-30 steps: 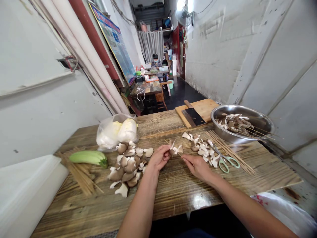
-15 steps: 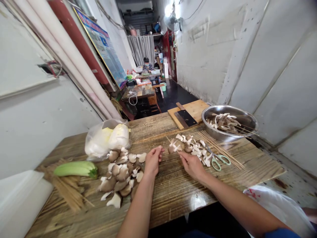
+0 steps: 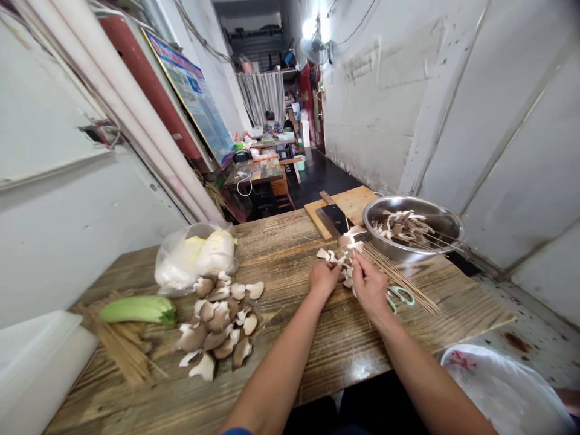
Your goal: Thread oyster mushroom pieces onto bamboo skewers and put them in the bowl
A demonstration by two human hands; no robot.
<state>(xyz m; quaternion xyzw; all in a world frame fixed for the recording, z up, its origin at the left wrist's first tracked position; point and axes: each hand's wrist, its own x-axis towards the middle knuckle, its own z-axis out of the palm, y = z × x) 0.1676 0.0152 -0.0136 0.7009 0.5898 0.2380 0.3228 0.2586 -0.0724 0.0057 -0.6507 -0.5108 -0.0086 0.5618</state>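
Right grip (image 3: pixel 371 287) near bowl (image 3: pixel 411 254) of mushrooms (image 3: pixel 405 227)

Brown wooden table (image 3: pixel 290 326): grained, glossy near its front edge. Round silver metal bowl (image 3: pixel 399 252): smooth, shiny. Clear plastic bag (image 3: pixel 168 258): thin, crinkled.

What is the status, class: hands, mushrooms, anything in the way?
Right hand gripping skewer, mushrooms threaded on. Left hand at loose mushrooms, grip unclear. Scissors beside right hand, partly hidden, possibly in the way.
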